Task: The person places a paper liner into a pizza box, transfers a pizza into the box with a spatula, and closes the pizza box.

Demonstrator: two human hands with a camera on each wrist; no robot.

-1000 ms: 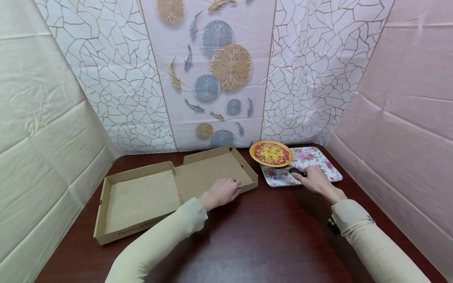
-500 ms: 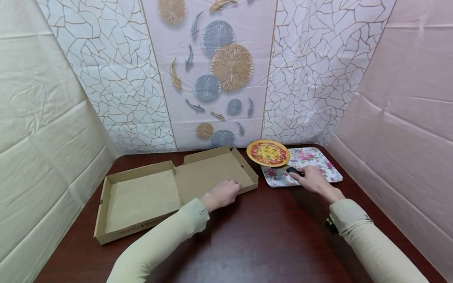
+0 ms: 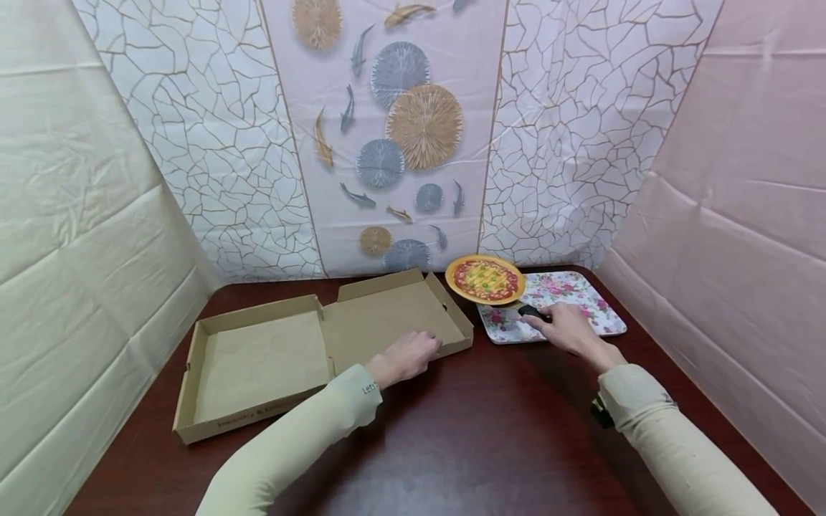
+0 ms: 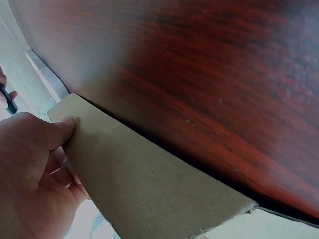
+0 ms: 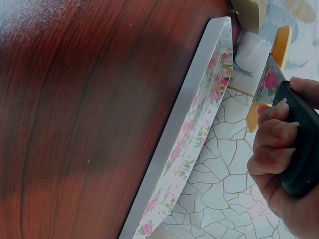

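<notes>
My left hand (image 3: 408, 354) is at the front edge of the cardboard pizza box's lid (image 3: 381, 312). In the left wrist view its thumb presses one side of the lid's flap (image 4: 129, 164) and its fingers sit behind, pinching it. My right hand (image 3: 571, 328) grips the black handle (image 5: 301, 144) of a pizza server with a shiny metal blade (image 5: 269, 82). A round pizza (image 3: 485, 280) with red and yellow topping and a smooth orange rim rests on that blade. It is raised, overlapping the left end of a floral tray (image 3: 561, 283) in the head view.
The box's bottom half (image 3: 261, 358) lies open on the left, joined to the lid. Everything stands on a dark red-brown wooden table (image 3: 452, 437). Patterned cloth (image 3: 387, 143) hangs behind the table, with plain cloth on both sides.
The pizza on the server has shifted slightly left, toward the box lid, along with my right hand. My left hand stays at the lid's edge.
</notes>
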